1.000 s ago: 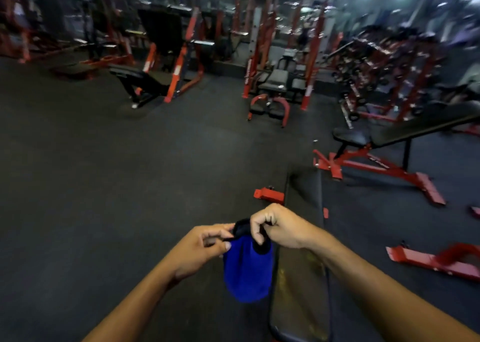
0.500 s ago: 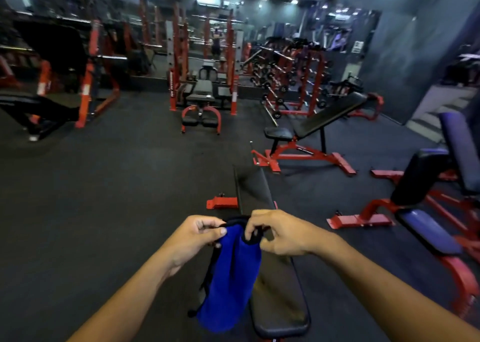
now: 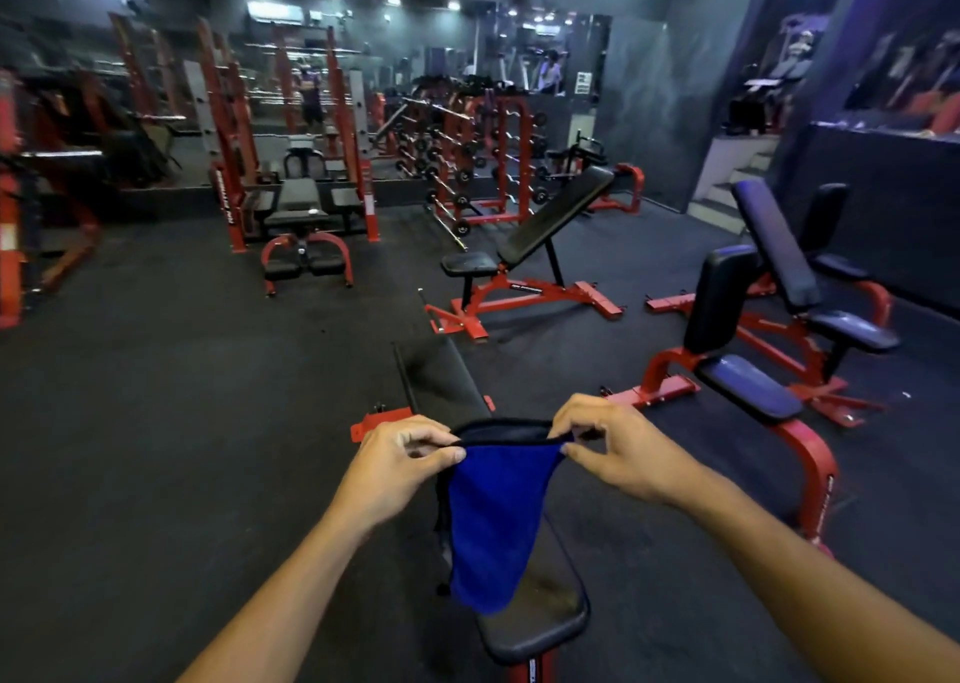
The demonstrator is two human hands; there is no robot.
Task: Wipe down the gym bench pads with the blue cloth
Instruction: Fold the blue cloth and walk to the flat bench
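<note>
both hands (image 3: 511, 454) are pinching the top corners of a soft, light blue cloth (image 3: 491, 526), which is hanging limp over the bench pad (image 3: 545, 625).

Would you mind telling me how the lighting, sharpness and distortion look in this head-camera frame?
Head view: dim overall, lit by ceiling spots that flare white at top left; the blue cloth and both hands, left hand and right hand, are fairly sharp; the far racks look soft and hazy; wide-angle bending curves the edges; the flat bench pad shows a dull sheen.

Left hand (image 3: 400, 467): forearm extended, thumb and fingers pinching.
Right hand (image 3: 618, 448): forearm extended, thumb and forefinger pinching.
</note>
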